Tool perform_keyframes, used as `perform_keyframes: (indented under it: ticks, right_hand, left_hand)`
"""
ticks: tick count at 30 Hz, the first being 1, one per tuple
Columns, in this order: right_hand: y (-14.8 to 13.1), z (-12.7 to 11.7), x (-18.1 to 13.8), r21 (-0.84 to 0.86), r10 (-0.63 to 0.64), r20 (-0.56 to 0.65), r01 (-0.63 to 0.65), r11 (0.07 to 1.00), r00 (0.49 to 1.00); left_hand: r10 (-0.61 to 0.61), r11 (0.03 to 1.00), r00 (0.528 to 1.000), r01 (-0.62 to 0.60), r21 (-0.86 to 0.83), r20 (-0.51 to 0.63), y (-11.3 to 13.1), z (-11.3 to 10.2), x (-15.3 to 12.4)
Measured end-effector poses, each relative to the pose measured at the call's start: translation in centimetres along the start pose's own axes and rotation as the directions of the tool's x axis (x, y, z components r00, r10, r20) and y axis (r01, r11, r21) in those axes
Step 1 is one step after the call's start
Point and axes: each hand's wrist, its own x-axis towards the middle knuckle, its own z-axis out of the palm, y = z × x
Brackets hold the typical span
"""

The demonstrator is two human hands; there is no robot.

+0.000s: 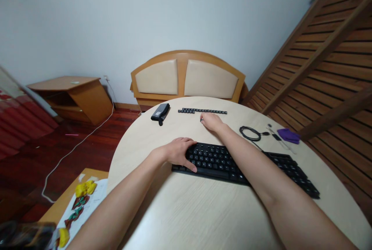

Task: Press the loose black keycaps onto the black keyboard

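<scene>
A black keyboard [215, 161] lies on the round table, partly hidden by my right forearm. My left hand [178, 151] grips its left end, thumb on the near edge and fingers on the far edge. Beyond the keyboard, my right hand [211, 121] has its fingers pinched on a small dark keycap [201, 119], mostly hidden by the fingers. Just past that hand, black keycaps [207, 110] are lined up in rows; the front row on the left is shorter.
A black pouch [160, 112] lies at the table's far left. To the right are a coiled black cable [250, 133], thin tools [280, 137] and a purple cloth [288, 135]. A headboard [182, 72] stands behind the table, slatted wood [328, 56] at right.
</scene>
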Motion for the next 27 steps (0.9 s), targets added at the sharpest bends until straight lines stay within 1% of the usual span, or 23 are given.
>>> perform_keyframes:
  ticks: [3,7,9,10,12,14,16,18,20,22,27]
  right_hand:
    - [-0.1,-0.4,-2.5,0.027,-0.038,-0.006,0.038,0.999,0.999]
    - [-0.8,-1.4,-6.1,0.082,-0.069,-0.032,0.072,0.994,0.997]
    - [-1.2,-1.9,-7.8,0.137,-0.076,-0.061,0.083,0.987,0.995]
    - [-1.3,-1.9,-8.6,0.197,-0.093,-0.083,0.108,0.974,0.992]
    - [-1.5,-1.7,-9.9,0.383,-0.151,-0.146,0.197,0.903,0.978]
    - [-1.4,-0.9,-11.0,0.54,-0.199,-0.201,0.277,0.795,0.959]
    - [-1.1,0.1,-11.8,0.647,-0.203,-0.21,0.291,0.704,0.956]
    - [-0.6,1.0,-12.3,0.734,-0.185,-0.179,0.257,0.628,0.966]
    - [-0.3,1.6,-12.6,0.793,-0.172,-0.155,0.226,0.566,0.973]
    - [-0.1,1.8,-12.8,0.825,-0.163,-0.152,0.216,0.523,0.975]
    - [0.0,1.5,-12.8,0.859,-0.167,-0.1,0.17,0.483,0.981]
  left_hand:
    - [0.005,1.0,1.0,-0.005,0.012,-0.002,0.0,0.0,0.0]
    - [0.017,0.999,1.0,-0.017,0.032,-0.015,-0.2,0.1,0.0]
    - [0.007,1.0,1.0,-0.006,0.026,-0.012,-0.2,0.2,0.0]
    - [-0.003,1.0,1.0,0.003,0.02,-0.01,-0.2,0.2,0.0]
    - [-0.017,1.0,1.0,0.017,0.008,-0.009,-0.2,0.2,0.0]
    - [-0.018,1.0,1.0,0.018,0.002,-0.003,-0.2,0.2,0.0]
    - [-0.015,1.0,1.0,0.015,0.004,0.011,-0.2,0.1,0.0]
    - [-0.023,1.0,0.999,0.023,0.004,0.026,-0.1,0.0,0.0]
    - [-0.035,0.999,0.999,0.035,0.002,0.033,0.0,-0.2,-0.1]
    - [-0.041,0.999,0.998,0.041,-0.002,0.037,0.2,-0.3,-0.1]
    - [-0.036,0.999,0.999,0.037,-0.005,0.036,0.2,-0.3,-0.1]
